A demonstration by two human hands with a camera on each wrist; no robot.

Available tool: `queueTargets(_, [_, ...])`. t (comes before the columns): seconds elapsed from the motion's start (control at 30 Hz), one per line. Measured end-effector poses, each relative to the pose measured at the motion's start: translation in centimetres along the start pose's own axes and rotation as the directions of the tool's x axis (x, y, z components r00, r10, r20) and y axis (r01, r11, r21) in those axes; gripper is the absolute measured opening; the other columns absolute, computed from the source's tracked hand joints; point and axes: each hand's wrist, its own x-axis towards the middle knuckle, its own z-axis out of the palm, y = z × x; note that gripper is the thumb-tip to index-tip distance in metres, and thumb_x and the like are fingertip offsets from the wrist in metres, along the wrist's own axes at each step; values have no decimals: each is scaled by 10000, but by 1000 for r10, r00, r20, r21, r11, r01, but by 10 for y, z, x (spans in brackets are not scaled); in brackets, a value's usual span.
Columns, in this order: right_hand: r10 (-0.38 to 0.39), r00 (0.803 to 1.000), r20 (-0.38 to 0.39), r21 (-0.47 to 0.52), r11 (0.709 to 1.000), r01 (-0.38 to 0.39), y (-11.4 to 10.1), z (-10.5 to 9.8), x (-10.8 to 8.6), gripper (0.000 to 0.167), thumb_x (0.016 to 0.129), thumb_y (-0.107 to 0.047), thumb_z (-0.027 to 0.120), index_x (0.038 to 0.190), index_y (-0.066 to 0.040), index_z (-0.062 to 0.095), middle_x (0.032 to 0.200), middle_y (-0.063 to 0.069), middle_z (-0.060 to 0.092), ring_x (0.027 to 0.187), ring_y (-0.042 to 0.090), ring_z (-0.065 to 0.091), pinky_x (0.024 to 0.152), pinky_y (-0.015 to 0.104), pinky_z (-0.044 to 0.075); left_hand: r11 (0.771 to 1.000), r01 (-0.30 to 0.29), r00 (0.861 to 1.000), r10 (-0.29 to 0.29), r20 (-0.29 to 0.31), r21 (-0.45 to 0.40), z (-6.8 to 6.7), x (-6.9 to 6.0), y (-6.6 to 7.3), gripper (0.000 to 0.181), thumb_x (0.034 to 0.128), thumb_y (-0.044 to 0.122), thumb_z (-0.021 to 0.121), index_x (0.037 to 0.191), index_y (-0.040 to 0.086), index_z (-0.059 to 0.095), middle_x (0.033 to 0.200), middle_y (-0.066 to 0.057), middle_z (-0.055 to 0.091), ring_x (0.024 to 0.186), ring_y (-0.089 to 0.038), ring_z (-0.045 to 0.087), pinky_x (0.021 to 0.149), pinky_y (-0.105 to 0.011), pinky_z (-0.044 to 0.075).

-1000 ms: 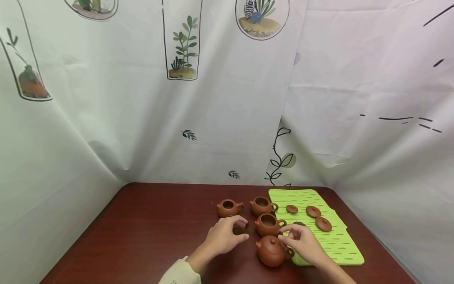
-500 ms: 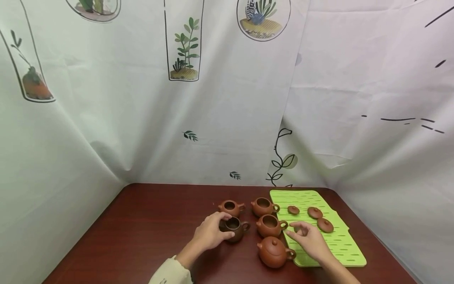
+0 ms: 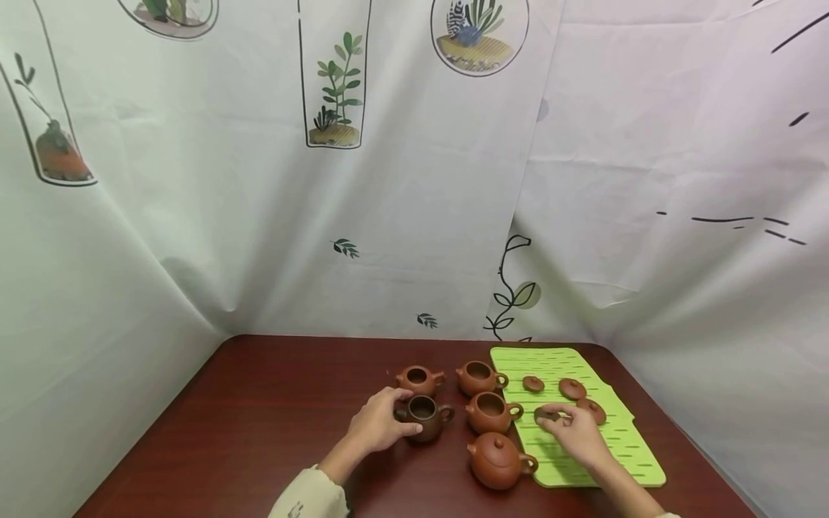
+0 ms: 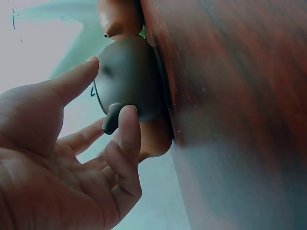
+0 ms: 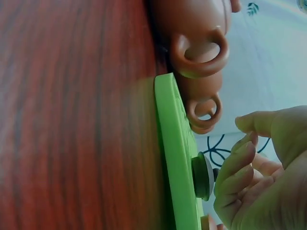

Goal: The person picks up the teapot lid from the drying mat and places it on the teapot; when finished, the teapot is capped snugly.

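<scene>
On the dark red table stands a dark brown lidless teapot (image 3: 424, 419). My left hand (image 3: 378, 424) holds it from the spout side, thumb on the near side and fingers on the far side. In the left wrist view its spout (image 4: 112, 120) lies between my thumb and fingers. Over the green mat, my right hand (image 3: 578, 434) hovers at a dark lid (image 5: 203, 176) lying knob up. Its loosely bent fingers are close to the knob, and the right wrist view shows a small gap there.
A lidded reddish teapot (image 3: 497, 460) stands nearest. Behind it are two lidless reddish teapots, one (image 3: 490, 412) nearer and one (image 3: 478, 377) farther. A side-handled pot (image 3: 417, 380) sits behind the dark one. Several reddish lids (image 3: 573, 388) lie on the green mat (image 3: 609, 460).
My left hand has moved left from above the dark teapot to its spout side and taken hold. My right hand has moved right, from beside the lidded teapot to the dark lid.
</scene>
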Motion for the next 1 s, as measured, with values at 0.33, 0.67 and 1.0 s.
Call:
queueTargets(0.33, [84,996,-6,-5,996,-84,5,-5,7,441,937,-191,687,1286,62,594,520,-46,334,480,105,292,485,297,324,999,11,998,-7,61,-53,1,1,-4,555,791,390,840,1265,178,645,1196,-36,639,1093,-282,611,775,-516,492])
queueTargets(0.67, [80,997,-21,-99,992,-82,14,-11,13,504,932,-243,698,1305,73,576,848,122,657,698,166,598,603,352,468,999,3,999,-1,55,-38,3,2,-4,544,798,400,830,1257,177,643,1176,-34,647,1074,-281,615,766,-517,490])
queueTargets(1.0, [45,998,-42,-184,982,-52,15,-10,20,387,916,-232,705,1173,56,670,1104,257,668,983,349,665,736,413,521,999,42,997,-42,59,-5,0,3,-1,540,805,411,822,1267,201,638,1160,-32,662,1065,-295,629,745,-536,485])
